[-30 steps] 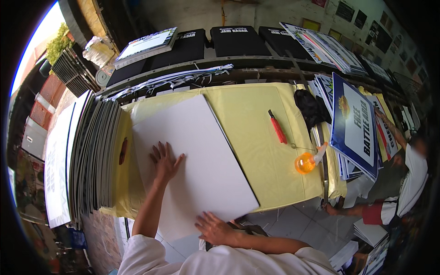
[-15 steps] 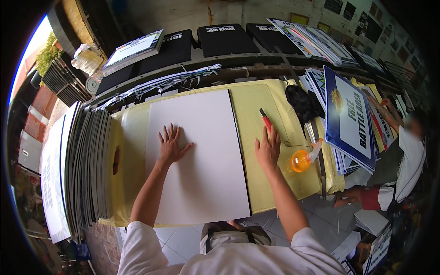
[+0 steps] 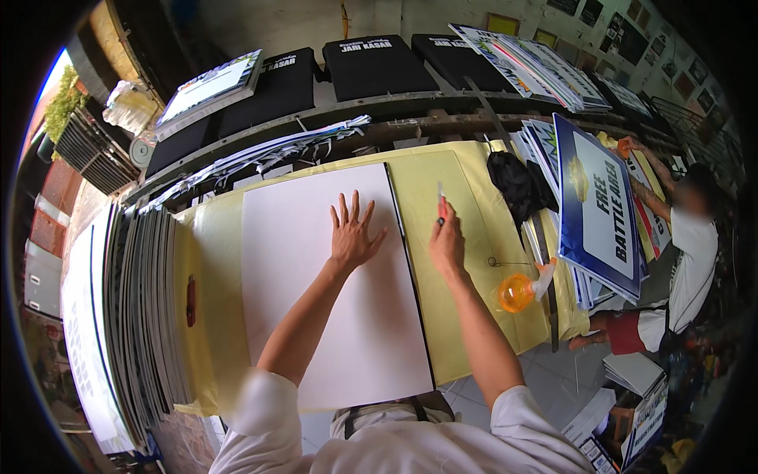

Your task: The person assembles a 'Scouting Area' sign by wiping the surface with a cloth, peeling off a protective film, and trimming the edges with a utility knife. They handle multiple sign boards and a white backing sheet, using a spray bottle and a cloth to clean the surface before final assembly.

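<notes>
A large white board (image 3: 316, 292) lies flat on a yellow-covered table (image 3: 466, 316). My left hand (image 3: 351, 233) presses on the board's upper right part with its fingers spread. Just past the board's right edge, my right hand (image 3: 447, 237) is shut on a red utility knife (image 3: 441, 207) whose tip points away from me, over the yellow cover.
An orange squeeze bottle (image 3: 517, 291) stands near the table's right edge, a black cloth (image 3: 513, 182) behind it. Printed signs (image 3: 596, 205) lean at the right, where a person (image 3: 687, 261) sits. Stacked boards (image 3: 134, 316) stand at the left. Black cushions (image 3: 371, 67) lie at the back.
The board has been turned square to the table. My right hand moved from the board's near edge to the red knife and picked it up. My left hand shifted right along the board.
</notes>
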A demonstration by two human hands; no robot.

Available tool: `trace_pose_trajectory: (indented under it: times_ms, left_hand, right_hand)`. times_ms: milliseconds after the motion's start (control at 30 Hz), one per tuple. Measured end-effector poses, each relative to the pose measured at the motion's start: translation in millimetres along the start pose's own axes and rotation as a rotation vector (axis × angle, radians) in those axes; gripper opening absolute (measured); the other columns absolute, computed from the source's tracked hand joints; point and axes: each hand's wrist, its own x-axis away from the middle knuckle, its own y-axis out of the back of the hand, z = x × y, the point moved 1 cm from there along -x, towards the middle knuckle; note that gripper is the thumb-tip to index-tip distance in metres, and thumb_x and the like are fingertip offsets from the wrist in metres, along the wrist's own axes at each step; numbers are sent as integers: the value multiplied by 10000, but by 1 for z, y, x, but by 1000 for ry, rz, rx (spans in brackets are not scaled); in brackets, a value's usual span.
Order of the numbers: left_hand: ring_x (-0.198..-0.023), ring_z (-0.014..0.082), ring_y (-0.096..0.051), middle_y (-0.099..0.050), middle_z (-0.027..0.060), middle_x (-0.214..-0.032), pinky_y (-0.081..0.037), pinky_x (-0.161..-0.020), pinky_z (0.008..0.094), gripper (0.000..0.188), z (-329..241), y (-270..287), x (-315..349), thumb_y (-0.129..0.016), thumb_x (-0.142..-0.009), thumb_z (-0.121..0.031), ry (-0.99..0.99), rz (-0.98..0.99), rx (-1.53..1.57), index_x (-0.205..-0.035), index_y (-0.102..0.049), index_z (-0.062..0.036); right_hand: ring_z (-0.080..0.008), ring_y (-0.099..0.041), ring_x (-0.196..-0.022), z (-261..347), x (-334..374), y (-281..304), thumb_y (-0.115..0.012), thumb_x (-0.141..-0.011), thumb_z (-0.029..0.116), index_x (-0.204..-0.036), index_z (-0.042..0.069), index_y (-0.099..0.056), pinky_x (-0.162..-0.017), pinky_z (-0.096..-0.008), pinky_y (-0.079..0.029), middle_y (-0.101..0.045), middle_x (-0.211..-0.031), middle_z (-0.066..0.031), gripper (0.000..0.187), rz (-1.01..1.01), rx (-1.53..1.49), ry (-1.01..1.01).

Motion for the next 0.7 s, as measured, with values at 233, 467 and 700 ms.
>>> trace_pose_trajectory:
  times_ms: [233, 467, 700]
  left_hand:
    - [-1579, 438, -108, -188, 141, -1721, -90, -1249, 651, 792, -2, -15, -19, -466, -982, -671, 92, 84, -84, -1639, -307, -258]
    - [-1574, 459, -102, -183, 149, -1720, -92, -1241, 671, 769, 1, -13, -24, -500, -971, -615, 72, 113, -89, -1635, -312, -276]
    - [-1571, 467, -108, -191, 160, -1716, -94, -1237, 676, 771, 2, -12, -24, -498, -971, -620, 74, 99, -71, -1634, -318, -271]
  right_hand:
    - [-450, -662, -1107, 64, -47, -43, -485, -1063, 177, -1614, 112, -278, -960, -538, -520, -662, -1281, -259, 592, 350, 30, -38]
    - [-455, -663, -1099, 75, -85, -81, -487, -1060, 191, -1599, 74, -323, -966, -535, -513, -695, -1131, -300, 575, 368, 78, 8]
    - [-455, -664, -1101, 73, -91, -91, -471, -1070, 207, -1606, 92, -320, -982, -530, -512, -691, -1149, -297, 569, 389, 105, 11]
